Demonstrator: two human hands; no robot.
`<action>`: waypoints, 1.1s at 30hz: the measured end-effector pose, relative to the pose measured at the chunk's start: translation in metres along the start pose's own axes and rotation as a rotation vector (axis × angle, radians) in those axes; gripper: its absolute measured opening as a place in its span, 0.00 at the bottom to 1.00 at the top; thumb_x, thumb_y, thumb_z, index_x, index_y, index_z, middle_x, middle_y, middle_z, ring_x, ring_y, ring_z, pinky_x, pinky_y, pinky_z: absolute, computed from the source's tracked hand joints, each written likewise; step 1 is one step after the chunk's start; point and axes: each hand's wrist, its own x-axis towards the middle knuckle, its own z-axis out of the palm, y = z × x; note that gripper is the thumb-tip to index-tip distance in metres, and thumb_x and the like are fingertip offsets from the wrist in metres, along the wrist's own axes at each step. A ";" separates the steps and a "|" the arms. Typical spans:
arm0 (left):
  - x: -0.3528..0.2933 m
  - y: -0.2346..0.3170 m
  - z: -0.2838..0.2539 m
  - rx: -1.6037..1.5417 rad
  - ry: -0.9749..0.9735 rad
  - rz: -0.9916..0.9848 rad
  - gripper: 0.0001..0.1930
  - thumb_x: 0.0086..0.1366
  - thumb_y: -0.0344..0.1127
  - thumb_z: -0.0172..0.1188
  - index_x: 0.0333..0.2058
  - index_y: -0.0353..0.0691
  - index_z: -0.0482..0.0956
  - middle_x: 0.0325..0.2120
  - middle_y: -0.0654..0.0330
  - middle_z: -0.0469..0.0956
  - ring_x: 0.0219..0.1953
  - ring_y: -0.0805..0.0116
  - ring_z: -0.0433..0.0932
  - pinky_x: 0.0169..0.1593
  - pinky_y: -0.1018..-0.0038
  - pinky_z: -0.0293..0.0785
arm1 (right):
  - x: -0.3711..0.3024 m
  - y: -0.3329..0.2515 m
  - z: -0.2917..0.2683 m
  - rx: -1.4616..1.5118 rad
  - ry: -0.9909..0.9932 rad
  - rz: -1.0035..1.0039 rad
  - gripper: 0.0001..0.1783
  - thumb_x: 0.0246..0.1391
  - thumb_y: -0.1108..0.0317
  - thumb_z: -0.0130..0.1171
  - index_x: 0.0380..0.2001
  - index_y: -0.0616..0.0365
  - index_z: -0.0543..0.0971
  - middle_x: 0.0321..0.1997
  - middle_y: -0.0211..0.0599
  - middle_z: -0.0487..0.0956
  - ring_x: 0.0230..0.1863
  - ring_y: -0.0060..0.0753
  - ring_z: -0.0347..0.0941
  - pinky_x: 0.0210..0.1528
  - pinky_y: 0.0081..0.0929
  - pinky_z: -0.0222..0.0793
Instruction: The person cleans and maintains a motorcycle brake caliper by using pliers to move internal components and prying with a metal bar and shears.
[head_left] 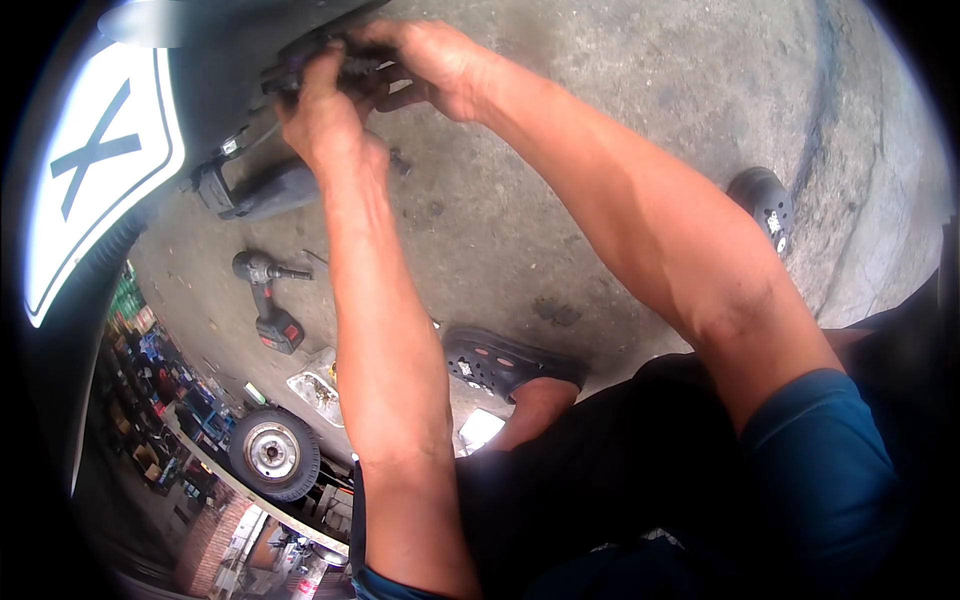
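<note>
Both arms reach up to the top of the head view, beside the dark edge of a vehicle. My left hand (335,120) has its thumb raised and its fingers curled against a dark part (358,66) with a ridged middle. From the other side my right hand (435,70) closes its fingers around the same part. Its exact kind is hard to make out, since the hands cover much of it. A long grey-black plastic piece (270,195) lies below my left hand.
A cordless impact wrench (266,300) rests on the concrete floor (630,80), left of my forearm. Nearby are a clear tray (318,385) of small parts and a wheel (272,455). A white panel (110,150) is at upper left. My feet wear dark clogs (500,360).
</note>
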 end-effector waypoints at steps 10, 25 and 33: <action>0.005 -0.003 -0.004 -0.084 0.027 -0.087 0.23 0.54 0.29 0.63 0.47 0.34 0.67 0.36 0.54 0.76 0.32 0.61 0.79 0.29 0.67 0.80 | 0.001 -0.004 0.002 -0.025 0.014 0.014 0.23 0.60 0.54 0.49 0.51 0.59 0.75 0.51 0.40 0.75 0.48 0.39 0.72 0.54 0.41 0.68; -0.003 0.010 0.010 -0.070 0.083 -0.152 0.18 0.55 0.29 0.62 0.43 0.30 0.72 0.36 0.51 0.77 0.30 0.59 0.78 0.30 0.65 0.79 | 0.014 0.001 0.000 0.126 -0.020 0.051 0.17 0.61 0.57 0.50 0.45 0.58 0.77 0.43 0.37 0.78 0.36 0.35 0.74 0.44 0.34 0.72; -0.002 0.000 0.004 -0.119 0.033 -0.091 0.19 0.58 0.36 0.60 0.47 0.34 0.72 0.46 0.45 0.69 0.46 0.49 0.72 0.49 0.52 0.75 | 0.021 0.008 -0.002 0.205 -0.094 0.016 0.17 0.60 0.57 0.53 0.43 0.59 0.77 0.41 0.39 0.78 0.33 0.34 0.75 0.37 0.30 0.72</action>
